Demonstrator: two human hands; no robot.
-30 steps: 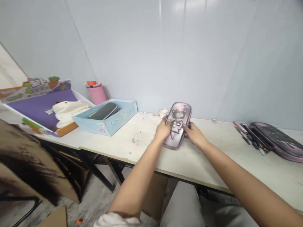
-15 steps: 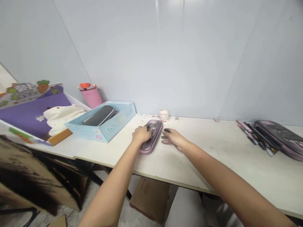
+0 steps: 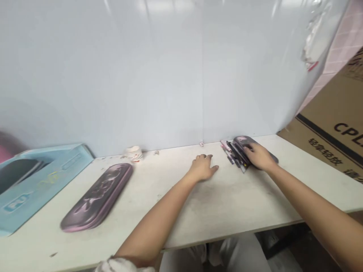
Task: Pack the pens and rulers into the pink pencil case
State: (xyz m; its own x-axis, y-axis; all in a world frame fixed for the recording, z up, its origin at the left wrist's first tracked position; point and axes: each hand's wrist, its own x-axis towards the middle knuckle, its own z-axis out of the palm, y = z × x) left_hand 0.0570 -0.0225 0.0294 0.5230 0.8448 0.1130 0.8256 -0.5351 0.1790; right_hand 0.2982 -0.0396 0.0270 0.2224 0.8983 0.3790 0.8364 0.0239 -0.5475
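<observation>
My right hand [image 3: 258, 155] is on a dark pencil case [image 3: 243, 140] with a pinkish rim at the right of the table, its fingers curled over the side near the pens. A bundle of pens [image 3: 234, 154], pink, black and grey, lies against the left side of that case. My left hand [image 3: 203, 167] is a little to the left of the pens, low over the table, with its fingers apart and nothing in them. A second pencil case [image 3: 99, 196], dark with a pink edge and a shiny printed picture, lies closed at the left, away from both hands.
A light blue box [image 3: 61, 172] with a dark grey case [image 3: 17, 172] in it stands at the far left. Near the wall sits a roll of white tape [image 3: 134, 153]. A large cardboard box [image 3: 331, 124] leans beyond the right end of the white table [image 3: 227, 204].
The view has turned to the right. My left hand has let go of the left pencil case and moved right. My right hand has gone over to the right pencil case.
</observation>
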